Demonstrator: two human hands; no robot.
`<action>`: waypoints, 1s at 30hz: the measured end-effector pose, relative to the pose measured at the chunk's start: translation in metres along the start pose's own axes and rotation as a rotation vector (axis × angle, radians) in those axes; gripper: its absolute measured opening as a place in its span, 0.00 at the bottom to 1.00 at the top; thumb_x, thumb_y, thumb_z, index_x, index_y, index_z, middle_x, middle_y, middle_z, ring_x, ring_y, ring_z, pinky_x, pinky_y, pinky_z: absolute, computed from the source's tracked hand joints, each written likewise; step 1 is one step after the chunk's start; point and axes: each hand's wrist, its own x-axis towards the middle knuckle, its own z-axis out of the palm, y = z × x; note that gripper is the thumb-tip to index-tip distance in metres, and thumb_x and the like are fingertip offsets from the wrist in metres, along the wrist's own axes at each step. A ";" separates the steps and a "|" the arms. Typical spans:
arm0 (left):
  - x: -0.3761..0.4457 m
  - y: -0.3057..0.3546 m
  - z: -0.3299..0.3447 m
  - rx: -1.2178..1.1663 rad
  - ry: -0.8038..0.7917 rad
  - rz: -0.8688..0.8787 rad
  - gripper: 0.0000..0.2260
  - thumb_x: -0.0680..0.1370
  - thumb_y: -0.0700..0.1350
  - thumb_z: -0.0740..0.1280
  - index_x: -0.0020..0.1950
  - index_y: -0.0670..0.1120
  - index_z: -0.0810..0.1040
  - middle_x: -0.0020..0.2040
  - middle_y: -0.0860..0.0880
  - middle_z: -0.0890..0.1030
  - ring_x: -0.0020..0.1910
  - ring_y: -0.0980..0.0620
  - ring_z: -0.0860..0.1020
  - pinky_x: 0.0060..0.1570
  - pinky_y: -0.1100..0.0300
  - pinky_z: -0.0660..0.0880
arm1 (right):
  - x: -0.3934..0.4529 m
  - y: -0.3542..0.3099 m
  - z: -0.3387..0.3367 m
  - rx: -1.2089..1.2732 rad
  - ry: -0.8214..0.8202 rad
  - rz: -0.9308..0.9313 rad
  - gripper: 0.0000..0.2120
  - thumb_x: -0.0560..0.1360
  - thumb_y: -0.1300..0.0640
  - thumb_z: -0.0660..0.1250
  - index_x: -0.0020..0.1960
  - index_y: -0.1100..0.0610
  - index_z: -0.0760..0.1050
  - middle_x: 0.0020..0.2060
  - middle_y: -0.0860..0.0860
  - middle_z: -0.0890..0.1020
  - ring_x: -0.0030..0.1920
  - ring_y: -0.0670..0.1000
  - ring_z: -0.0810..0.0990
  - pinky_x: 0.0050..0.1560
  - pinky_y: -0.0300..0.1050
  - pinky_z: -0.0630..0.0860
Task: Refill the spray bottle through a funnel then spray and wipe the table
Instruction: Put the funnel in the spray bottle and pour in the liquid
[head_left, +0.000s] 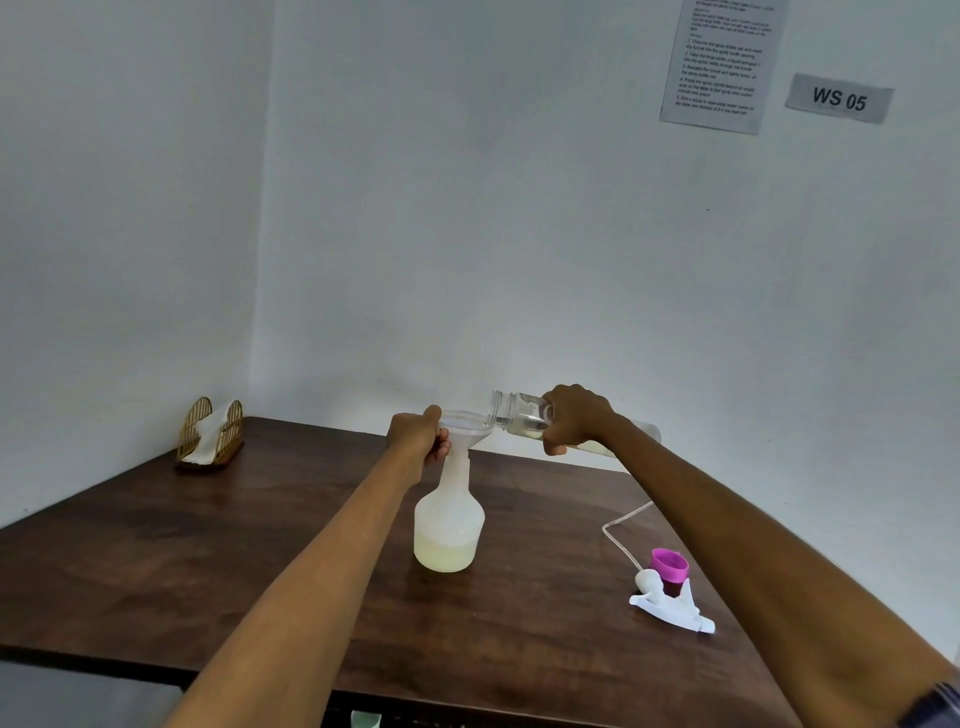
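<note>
**Hands steady funnel and tip refill bottle over spray bottle**

Left hand (418, 435) curls its fingers round the funnel (466, 427) at the rim, thumb on the near edge; right hand (574, 420) grips the clear refill bottle (519, 411), tipped nearly level with its open mouth at the funnel's far rim. Below the funnel, the spray bottle (449, 519) stands upright mid-table (208, 561), pale yellowish liquid in its base; to its right lie the white trigger head (670, 603) with its tube and a pink cap (669, 565), touching; a gold napkin holder (210, 434) sits at the far left corner; a printed sheet (719, 62) and a "WS 05" label (839, 97) hang on the wall.
</note>
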 end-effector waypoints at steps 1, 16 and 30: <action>0.000 0.000 0.000 0.005 0.001 0.002 0.12 0.78 0.40 0.58 0.35 0.41 0.71 0.29 0.46 0.73 0.22 0.54 0.70 0.19 0.69 0.70 | 0.000 0.000 0.000 0.000 -0.001 0.001 0.17 0.58 0.61 0.73 0.45 0.55 0.73 0.40 0.49 0.76 0.42 0.52 0.75 0.33 0.36 0.64; 0.001 0.000 0.001 0.016 -0.007 0.002 0.12 0.78 0.41 0.58 0.35 0.41 0.71 0.30 0.46 0.74 0.24 0.53 0.71 0.20 0.69 0.70 | -0.002 -0.001 0.000 -0.005 0.001 0.002 0.19 0.58 0.62 0.73 0.48 0.56 0.75 0.41 0.49 0.76 0.43 0.52 0.75 0.34 0.36 0.64; 0.001 -0.001 0.001 0.007 -0.009 0.001 0.11 0.78 0.40 0.58 0.36 0.40 0.72 0.31 0.46 0.74 0.25 0.53 0.71 0.18 0.71 0.70 | 0.000 -0.003 0.000 -0.004 -0.002 -0.016 0.21 0.59 0.61 0.73 0.51 0.56 0.76 0.41 0.49 0.76 0.43 0.52 0.75 0.35 0.36 0.65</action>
